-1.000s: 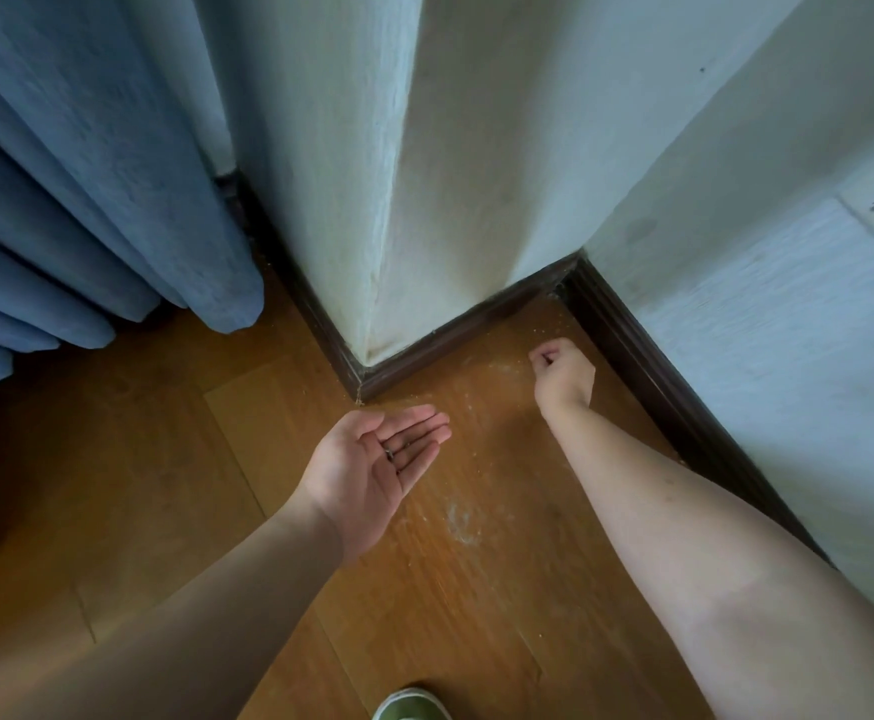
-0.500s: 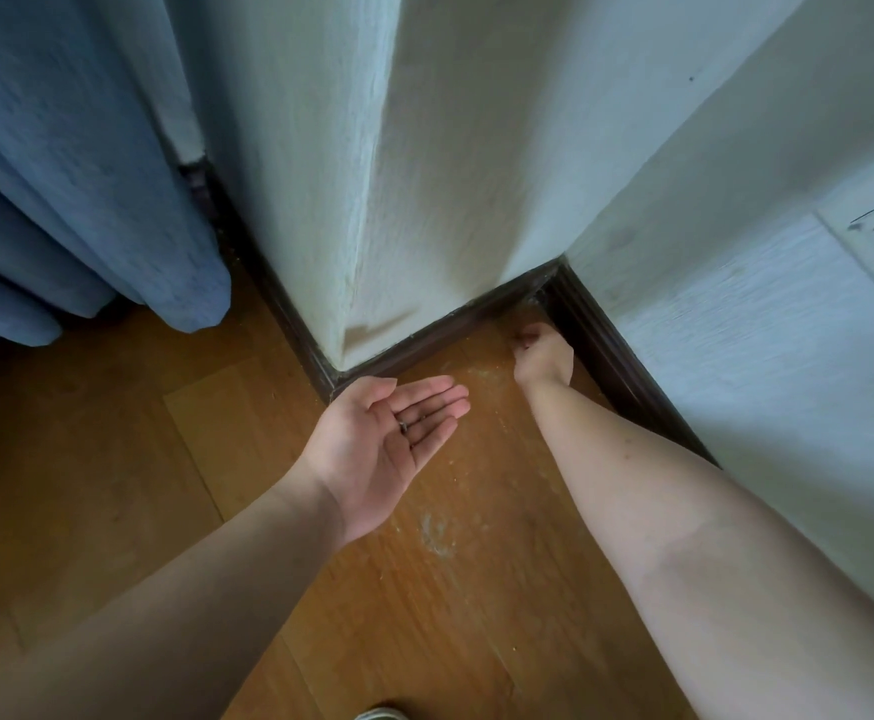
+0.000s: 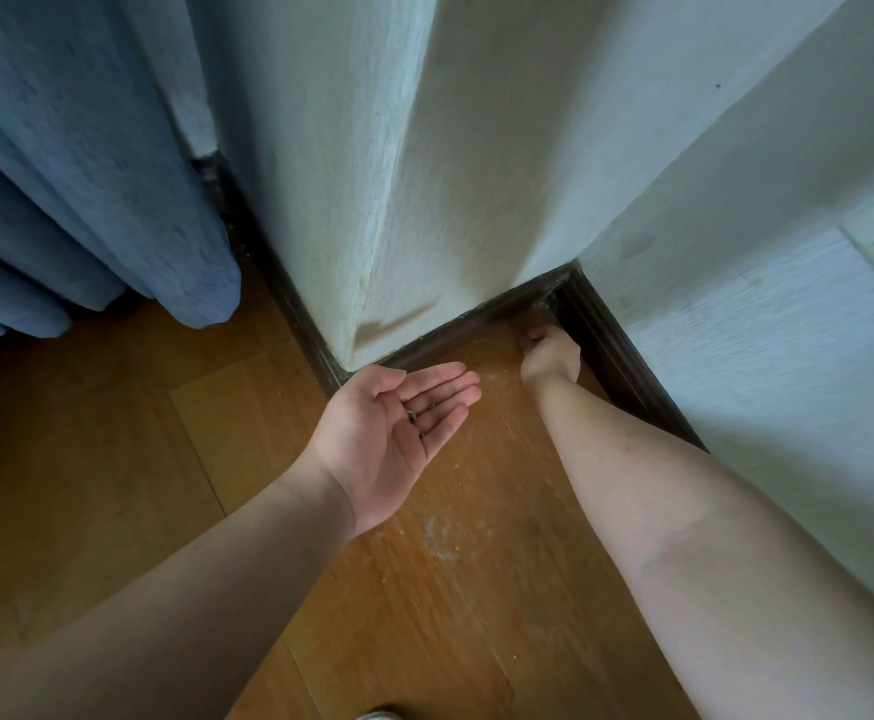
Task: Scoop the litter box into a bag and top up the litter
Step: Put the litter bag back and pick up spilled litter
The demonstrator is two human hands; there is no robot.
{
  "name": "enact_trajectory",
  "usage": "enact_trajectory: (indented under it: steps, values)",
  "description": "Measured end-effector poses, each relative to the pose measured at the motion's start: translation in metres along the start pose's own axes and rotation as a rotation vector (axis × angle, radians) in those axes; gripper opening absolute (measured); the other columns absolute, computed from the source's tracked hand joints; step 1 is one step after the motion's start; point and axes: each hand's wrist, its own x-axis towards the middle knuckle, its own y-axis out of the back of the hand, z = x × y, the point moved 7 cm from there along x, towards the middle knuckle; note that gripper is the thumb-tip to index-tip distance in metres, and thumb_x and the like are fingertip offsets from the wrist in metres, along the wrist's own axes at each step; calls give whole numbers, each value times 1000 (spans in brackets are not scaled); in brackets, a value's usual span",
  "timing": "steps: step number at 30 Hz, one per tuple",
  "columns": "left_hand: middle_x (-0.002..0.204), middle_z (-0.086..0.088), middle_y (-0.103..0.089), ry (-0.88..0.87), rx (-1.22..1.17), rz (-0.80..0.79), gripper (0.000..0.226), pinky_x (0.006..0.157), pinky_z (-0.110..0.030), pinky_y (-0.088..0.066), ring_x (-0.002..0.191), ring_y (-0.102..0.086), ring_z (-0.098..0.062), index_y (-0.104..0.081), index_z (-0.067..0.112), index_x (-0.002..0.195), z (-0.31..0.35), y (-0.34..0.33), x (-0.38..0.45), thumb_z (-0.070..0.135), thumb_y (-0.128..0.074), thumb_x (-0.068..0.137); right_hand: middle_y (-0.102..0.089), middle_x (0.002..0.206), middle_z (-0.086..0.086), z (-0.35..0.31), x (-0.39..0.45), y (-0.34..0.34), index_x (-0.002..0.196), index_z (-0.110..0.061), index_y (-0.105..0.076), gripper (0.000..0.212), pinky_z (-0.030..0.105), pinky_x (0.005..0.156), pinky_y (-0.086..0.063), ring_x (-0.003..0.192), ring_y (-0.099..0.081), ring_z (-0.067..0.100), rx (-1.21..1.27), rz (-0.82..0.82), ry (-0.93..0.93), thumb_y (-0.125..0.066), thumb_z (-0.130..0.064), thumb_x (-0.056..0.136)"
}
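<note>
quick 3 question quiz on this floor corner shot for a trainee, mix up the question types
1. True or false: the left hand is held palm up above the wooden floor.
2. Where is the right hand? A) gripping the blue curtain B) low in the corner by the dark baseboard C) resting on the left hand
3. Fill in: pale dusty specks lie scattered on the ____.

Key: 1 true; 2 B; 3 floor. A few small dark bits sit on the left palm; what they are cannot be told.
</note>
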Motion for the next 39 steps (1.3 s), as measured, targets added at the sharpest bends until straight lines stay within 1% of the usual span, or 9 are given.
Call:
enact_trajectory:
  steps: [4,8,11,14,17,22,29,34,39]
  values:
    - [123,-23,-65,-2,-14,26,50,108,-40,-41,116,-63,-32,-57,-7,126,3,6,-9,20,-22,102,-64,115,6,-9,-16,9,114,-11,-66,23,25,76,-42,102,-61,22,108,-2,-66,-49,-11,98]
    - [121,-22,-66,-18,-33,74,49,105,-39,-44,114,-64,-31,-57,-7,125,11,15,-23,20,-22,102,-69,98,-1,-7,-71,12,114,-19,-66,20,20,68,-50,82,-64,10,640,-52,-198,-58,-21,95]
    - [121,-23,-66,-17,-47,81,50,106,-39,-43,116,-63,-32,-56,-7,126,15,22,-34,19,-22,101,-68,91,0,-3,-129,0,108,-12,-65,15,21,75,-51,81,-64,10,1089,-197,-321,-60,-18,95]
    - [121,-23,-65,-44,-79,94,50,106,-38,-43,116,-63,-32,-57,-8,124,21,33,-45,18,-22,100,-66,94,2,-6,-183,-13,110,-8,-60,15,18,73,-53,82,-64,8,1366,-322,-468,-57,-11,95]
    - [122,-24,-65,-58,-105,110,50,108,-38,-42,117,-62,-33,-57,-9,124,24,46,-56,18,-23,99,-66,90,7,-19,-223,-16,105,-2,-59,12,15,71,-56,79,-65,8,1568,-456,-506,-56,-3,93]
    - [124,-24,-64,-106,-127,136,52,110,-39,-40,119,-61,-34,-54,-9,128,34,68,-81,18,-22,98,-66,83,8,-48,-268,-11,90,-5,-64,12,16,65,-56,73,-66,11,1588,-671,-494,-55,3,89]
    - [125,-26,-62,-181,-180,134,53,109,-40,-41,119,-61,-35,-53,-10,127,47,81,-125,18,-20,96,-62,82,12,-80,-317,1,89,-1,-62,23,20,65,-55,75,-61,16,1605,-749,-552,-39,1,94]
    - [126,-26,-62,-200,-263,158,55,108,-40,-42,119,-60,-35,-56,-11,126,37,76,-191,17,-21,93,-64,87,12,-108,-357,34,92,-1,-65,23,25,73,-54,80,-63,20,1581,-829,-519,-48,-11,82]
    - [128,-29,-59,-284,-377,149,55,106,-40,-42,122,-58,-36,-60,-12,119,59,38,-280,18,-26,87,-69,99,14,-173,-420,95,94,0,-74,44,29,86,-55,94,-66,22,1526,-954,-507,-42,-29,96]
